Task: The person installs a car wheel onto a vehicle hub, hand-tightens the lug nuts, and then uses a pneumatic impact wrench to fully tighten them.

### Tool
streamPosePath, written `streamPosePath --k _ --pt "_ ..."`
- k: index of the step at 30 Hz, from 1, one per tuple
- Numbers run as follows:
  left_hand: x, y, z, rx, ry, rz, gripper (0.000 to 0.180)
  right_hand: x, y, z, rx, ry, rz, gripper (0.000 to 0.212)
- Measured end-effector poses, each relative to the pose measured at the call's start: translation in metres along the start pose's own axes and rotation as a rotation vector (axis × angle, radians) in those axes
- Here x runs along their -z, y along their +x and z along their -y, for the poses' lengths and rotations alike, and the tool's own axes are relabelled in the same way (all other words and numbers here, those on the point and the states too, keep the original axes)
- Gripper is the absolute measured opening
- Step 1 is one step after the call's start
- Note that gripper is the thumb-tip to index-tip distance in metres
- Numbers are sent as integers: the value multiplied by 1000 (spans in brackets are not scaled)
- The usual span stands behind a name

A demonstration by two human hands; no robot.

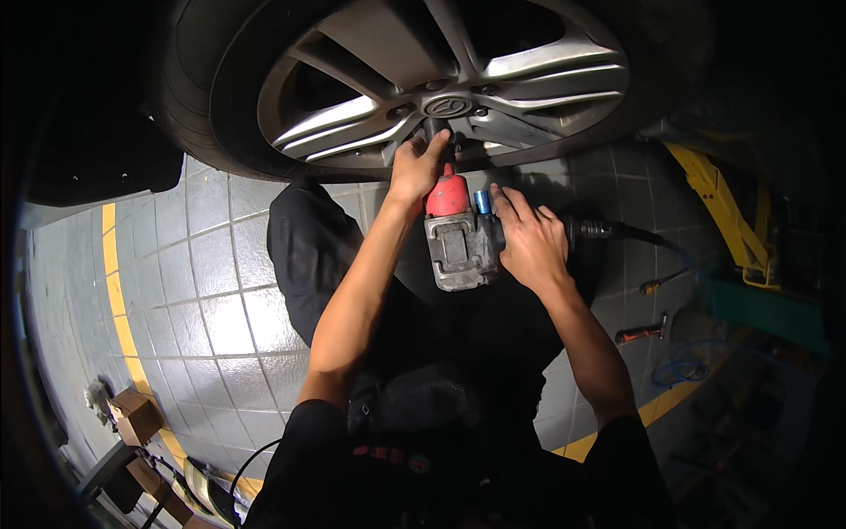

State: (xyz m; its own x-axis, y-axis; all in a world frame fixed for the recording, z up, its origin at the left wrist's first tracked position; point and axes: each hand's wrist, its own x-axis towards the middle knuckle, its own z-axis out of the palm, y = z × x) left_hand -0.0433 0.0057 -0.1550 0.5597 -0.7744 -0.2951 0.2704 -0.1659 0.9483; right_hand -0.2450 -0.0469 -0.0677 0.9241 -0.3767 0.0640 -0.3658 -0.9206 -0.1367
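Observation:
At the lower part of the car wheel, my left hand is closed round the dark socket on the nose of an impact wrench. The socket's tip reaches the hub just below the centre cap; whether it sits on a nut is hidden. My right hand grips the handle side of the impact wrench, which has a red nose and a scuffed grey body. Beside my right fingertips shows a small shiny blue cylinder. Dark wheel nuts are visible around the cap.
A dark air hose runs right from the wrench. Further right are a yellow metal arm, a red-handled tool on the tiles and a coiled blue hose. Cardboard boxes stand at the lower left. My knee is below the tyre.

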Motion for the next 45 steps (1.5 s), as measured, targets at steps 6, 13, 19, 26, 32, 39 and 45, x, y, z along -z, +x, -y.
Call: streamPosePath --k 6,13,19,26,32,39,45 --pt "-17 -53 18 277 -757 139 53 -6 2 -4 -44 23 56 45" --pt "-18 -35 1 194 -737 91 24 6 11 0 -61 -20 290 42" --pt "-19 -35 1 200 -728 50 27 3 6 0 -55 -58 218 43" --pt "-19 -36 -1 210 -716 84 33 4 7 0 -43 -80 256 45" --pt "-13 -27 5 306 -744 183 47 -11 2 -6 -9 -23 61 58" --pt "-24 -69 13 258 -654 148 42 -10 -38 -10 -1 60 104 63" --pt "-31 -92 -16 152 -617 140 41 13 -47 -8 57 126 -12 56"
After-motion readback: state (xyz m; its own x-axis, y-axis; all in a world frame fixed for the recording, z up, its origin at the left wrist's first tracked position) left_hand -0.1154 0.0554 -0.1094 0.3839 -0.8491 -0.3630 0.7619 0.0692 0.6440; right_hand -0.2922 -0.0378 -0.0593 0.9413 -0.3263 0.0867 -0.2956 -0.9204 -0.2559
